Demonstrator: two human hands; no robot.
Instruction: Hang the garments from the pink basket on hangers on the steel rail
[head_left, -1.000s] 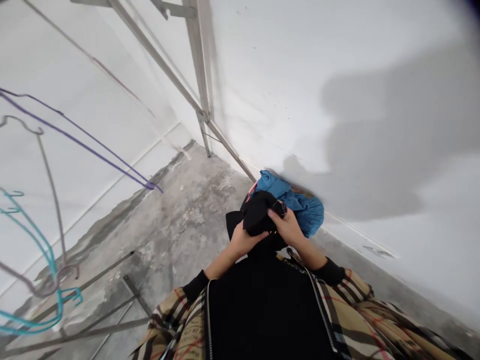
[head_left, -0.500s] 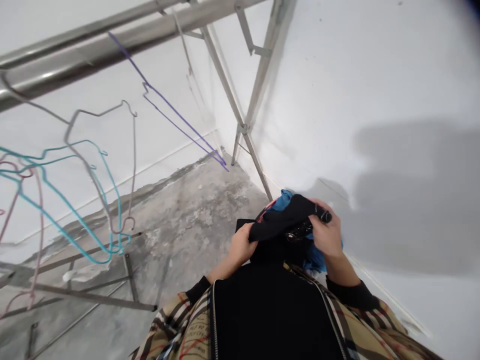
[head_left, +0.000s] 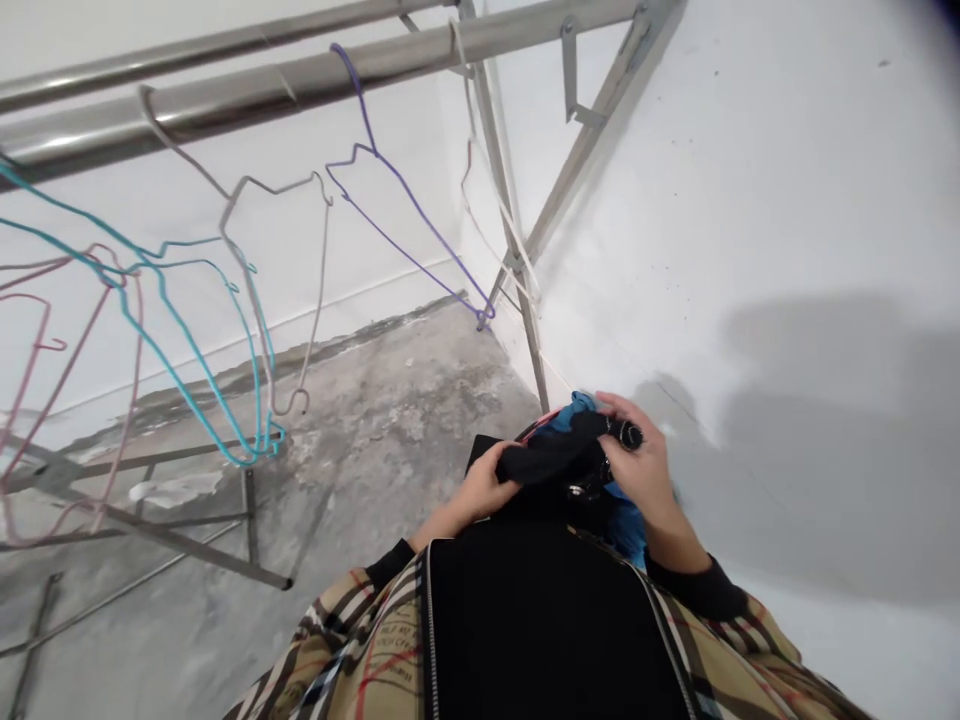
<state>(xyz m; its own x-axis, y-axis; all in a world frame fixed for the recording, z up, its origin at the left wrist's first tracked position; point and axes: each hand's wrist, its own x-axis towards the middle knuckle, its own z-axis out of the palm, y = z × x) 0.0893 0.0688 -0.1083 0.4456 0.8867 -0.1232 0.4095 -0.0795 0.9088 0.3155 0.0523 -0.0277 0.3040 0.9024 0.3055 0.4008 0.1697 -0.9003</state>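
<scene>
A black garment (head_left: pixel 559 452) is stretched between my two hands in front of my chest. My left hand (head_left: pixel 484 490) is closed on its left end, fingers tucked into the fabric. My right hand (head_left: pixel 641 465) grips the other end, where a bunched black part with thin white lines sticks out past the fingers. Shiny dark bits hang under the cloth near the right hand. Behind and below lies blue cloth (head_left: pixel 628 532), with a strip of red showing at the left. What kind of garment the black one is, I cannot tell.
A metal drying rack's thick bar (head_left: pixel 217 112) crosses the upper left, on crossed legs by the wall. From it hang a purple hanger (head_left: pixel 427 220), a grey hanger (head_left: pixel 238 240), turquoise hangers (head_left: pixel 161 275) and pink hangers (head_left: pixel 90 350). A metal frame (head_left: pixel 202 555) lies low on the concrete floor (head_left: pixel 360 510).
My view has shifted, so the rack and hangers appear further right and the purple hanger's hook shows. Both hands keep their hold, and the black garment sags slightly between them.
</scene>
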